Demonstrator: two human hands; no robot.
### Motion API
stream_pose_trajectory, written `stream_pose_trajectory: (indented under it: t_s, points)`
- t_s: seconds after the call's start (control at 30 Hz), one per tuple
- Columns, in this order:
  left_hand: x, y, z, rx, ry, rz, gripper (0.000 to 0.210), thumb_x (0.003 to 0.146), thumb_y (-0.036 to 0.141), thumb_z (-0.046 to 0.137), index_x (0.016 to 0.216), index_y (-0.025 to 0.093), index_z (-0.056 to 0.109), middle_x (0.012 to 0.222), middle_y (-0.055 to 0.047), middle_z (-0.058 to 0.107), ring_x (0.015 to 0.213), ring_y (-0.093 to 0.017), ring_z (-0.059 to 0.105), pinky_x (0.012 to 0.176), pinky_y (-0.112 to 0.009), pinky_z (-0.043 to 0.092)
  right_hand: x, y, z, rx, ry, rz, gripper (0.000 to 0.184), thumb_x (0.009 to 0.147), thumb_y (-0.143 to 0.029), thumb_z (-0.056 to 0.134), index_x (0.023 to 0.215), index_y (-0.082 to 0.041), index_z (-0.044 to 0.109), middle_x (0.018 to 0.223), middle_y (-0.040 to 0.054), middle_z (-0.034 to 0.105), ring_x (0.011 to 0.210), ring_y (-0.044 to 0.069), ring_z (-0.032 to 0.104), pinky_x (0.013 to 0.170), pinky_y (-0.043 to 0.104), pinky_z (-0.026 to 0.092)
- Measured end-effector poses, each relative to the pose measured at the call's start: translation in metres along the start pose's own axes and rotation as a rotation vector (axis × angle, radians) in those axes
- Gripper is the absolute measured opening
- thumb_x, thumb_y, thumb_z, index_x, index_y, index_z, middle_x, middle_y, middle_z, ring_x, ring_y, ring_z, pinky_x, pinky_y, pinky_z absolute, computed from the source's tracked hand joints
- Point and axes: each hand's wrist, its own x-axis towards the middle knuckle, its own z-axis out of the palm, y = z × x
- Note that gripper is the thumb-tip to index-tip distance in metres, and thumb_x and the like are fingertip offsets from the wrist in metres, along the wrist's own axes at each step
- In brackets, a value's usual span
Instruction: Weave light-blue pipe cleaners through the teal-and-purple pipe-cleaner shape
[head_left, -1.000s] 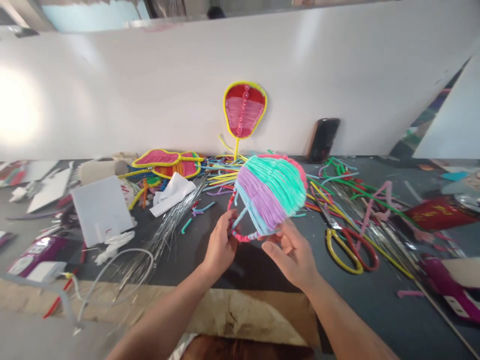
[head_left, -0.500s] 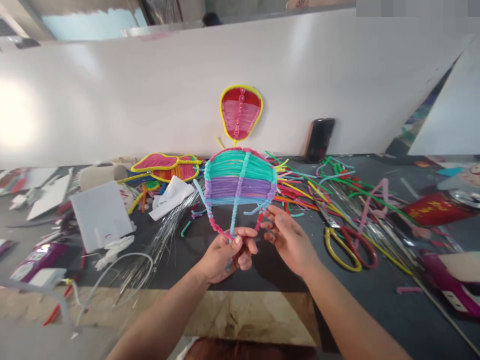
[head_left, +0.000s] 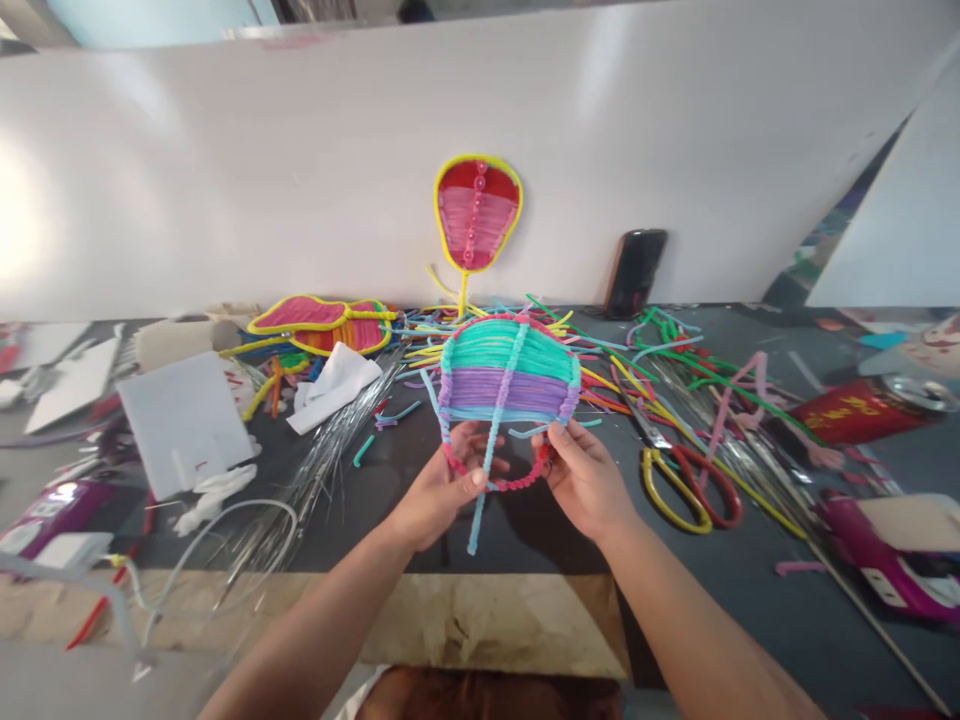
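Between my hands is a pipe-cleaner fan (head_left: 506,385), banded teal, purple and light blue inside a twisted rim. A light blue stem runs down its middle and sticks out below the pink lower rim, where the frame is unfilled. My left hand (head_left: 442,490) grips the lower left rim near the stem, thumb in front and fingers behind. My right hand (head_left: 585,475) pinches the lower right rim by the thumb and fingers. A loose light blue end points inward beside the right fingertips.
Behind stands a finished pink fan with yellow edging (head_left: 478,212) against a white board (head_left: 300,160). Scissors (head_left: 686,485), a phone (head_left: 636,272) and a red can (head_left: 862,408) are to the right. Wire stems (head_left: 330,430), white paper (head_left: 187,425) and another yellow-edged piece (head_left: 322,322) lie left.
My right hand has closed on the lower right rim. The fan has shifted right and slightly down, and my left hand has moved from the bottom centre to the lower left rim.
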Motion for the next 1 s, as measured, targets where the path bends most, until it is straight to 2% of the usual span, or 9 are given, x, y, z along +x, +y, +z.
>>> stream_pose_trajectory:
  t_s: [0.1, 0.2, 0.4, 0.47, 0.6, 0.67, 0.8, 0.9, 1.0]
  points:
    - [0.002, 0.008, -0.001, 0.002, 0.061, 0.057, 0.034, 0.076, 0.029, 0.07, 0.106, 0.021, 0.057, 0.114, -0.007, 0.059, 0.101, -0.023, 0.061, 0.081, -0.033, 0.05, 0.001, 0.002, -0.001, -0.021, 0.005, 0.008, 0.018, 0.069, -0.035, 0.077, 0.073, -0.022, 0.065, 0.067, -0.0029, 0.065, 0.059, 0.008, 0.054, 0.052, 0.018, 0.044]
    - [0.004, 0.012, -0.002, 0.048, 0.109, 0.074, 0.031, 0.08, 0.029, 0.066, 0.108, 0.018, 0.058, 0.11, -0.01, 0.064, 0.093, -0.021, 0.064, 0.076, -0.031, 0.052, 0.002, 0.002, -0.002, -0.044, 0.008, -0.003, 0.019, 0.069, -0.036, 0.076, 0.075, -0.022, 0.065, 0.068, -0.0031, 0.064, 0.059, 0.008, 0.054, 0.052, 0.018, 0.043]
    - [0.005, 0.012, -0.004, 0.146, 0.209, 0.07, 0.023, 0.084, 0.031, 0.061, 0.098, 0.013, 0.063, 0.095, -0.011, 0.07, 0.084, -0.018, 0.066, 0.067, -0.025, 0.052, 0.007, 0.002, -0.008, -0.146, 0.011, 0.017, 0.023, 0.07, -0.04, 0.075, 0.074, -0.02, 0.063, 0.065, -0.0035, 0.061, 0.056, 0.008, 0.051, 0.051, 0.02, 0.041]
    - [0.004, 0.014, -0.004, 0.132, 0.235, 0.082, 0.024, 0.083, 0.031, 0.062, 0.099, 0.013, 0.064, 0.095, -0.01, 0.071, 0.084, -0.018, 0.066, 0.066, -0.025, 0.053, 0.01, 0.002, -0.011, -0.157, 0.032, -0.009, 0.024, 0.07, -0.04, 0.074, 0.078, -0.021, 0.063, 0.064, -0.0046, 0.059, 0.053, 0.007, 0.049, 0.049, 0.02, 0.039]
    - [0.004, 0.018, -0.007, 0.075, 0.28, 0.131, 0.027, 0.079, 0.034, 0.066, 0.097, 0.015, 0.064, 0.097, -0.009, 0.071, 0.084, -0.019, 0.067, 0.068, -0.027, 0.054, 0.014, 0.001, -0.014, -0.127, 0.112, -0.043, 0.035, 0.068, -0.042, 0.074, 0.096, -0.024, 0.062, 0.084, -0.0019, 0.065, 0.055, 0.008, 0.052, 0.047, 0.022, 0.04]
    - [0.005, 0.019, -0.008, 0.065, 0.294, 0.152, 0.028, 0.078, 0.035, 0.067, 0.097, 0.015, 0.064, 0.098, -0.009, 0.071, 0.084, -0.019, 0.067, 0.067, -0.029, 0.055, 0.014, 0.001, -0.013, -0.136, 0.107, -0.05, 0.036, 0.07, -0.043, 0.072, 0.098, -0.024, 0.062, 0.087, -0.0005, 0.065, 0.057, 0.008, 0.053, 0.049, 0.023, 0.041]
    - [0.006, 0.015, -0.007, 0.116, 0.332, 0.228, 0.029, 0.078, 0.036, 0.067, 0.1, 0.017, 0.063, 0.1, -0.009, 0.071, 0.09, -0.021, 0.066, 0.07, -0.029, 0.054, 0.009, 0.003, -0.008, -0.222, 0.106, -0.174, 0.03, 0.074, -0.04, 0.07, 0.098, -0.025, 0.062, 0.087, -0.0007, 0.063, 0.062, 0.009, 0.053, 0.054, 0.023, 0.044]
    - [0.004, 0.01, -0.004, 0.212, 0.376, 0.264, 0.031, 0.079, 0.038, 0.065, 0.104, 0.02, 0.063, 0.102, -0.008, 0.071, 0.095, -0.022, 0.065, 0.07, -0.027, 0.053, 0.004, 0.006, -0.004, -0.336, 0.064, -0.207, 0.03, 0.076, -0.04, 0.068, 0.101, -0.025, 0.061, 0.093, 0.0014, 0.065, 0.07, 0.012, 0.058, 0.059, 0.025, 0.048]
    - [-0.002, 0.005, 0.001, 0.402, 0.413, 0.297, 0.03, 0.082, 0.038, 0.061, 0.107, 0.02, 0.064, 0.106, -0.007, 0.07, 0.099, -0.023, 0.063, 0.076, -0.028, 0.052, -0.004, 0.009, 0.002, -0.452, -0.038, -0.242, 0.033, 0.079, -0.039, 0.066, 0.108, -0.027, 0.058, 0.104, 0.0041, 0.064, 0.085, 0.017, 0.06, 0.066, 0.029, 0.051]
